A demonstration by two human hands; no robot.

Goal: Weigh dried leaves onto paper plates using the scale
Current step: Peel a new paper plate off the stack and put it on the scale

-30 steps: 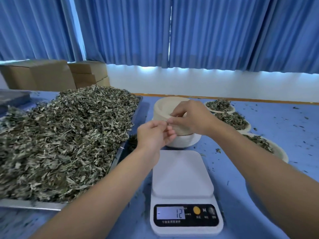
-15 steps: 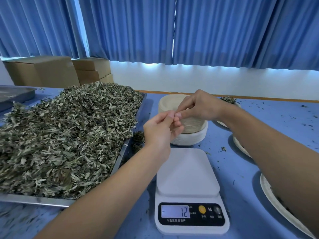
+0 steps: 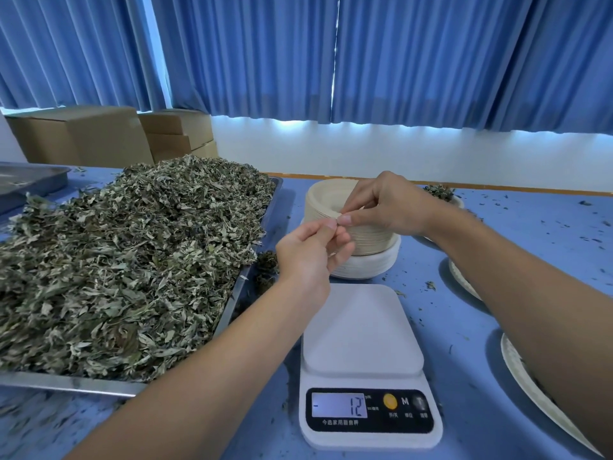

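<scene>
From the head camera, the left hand (image 3: 310,252) and right hand (image 3: 389,207) meet fingertip to fingertip at the near rim of the stack of paper plates (image 3: 323,198), each pinching that edge. The stack stands just behind the scale (image 3: 363,330), whose platform is bare and whose display reads 12. To the left, dried leaves (image 3: 132,260) heap a metal tray (image 3: 66,381).

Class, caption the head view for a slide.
The left hand and right hand pinch the top rim of the stack of paper plates behind the bare scale, beside a tray of dried leaves.
</scene>
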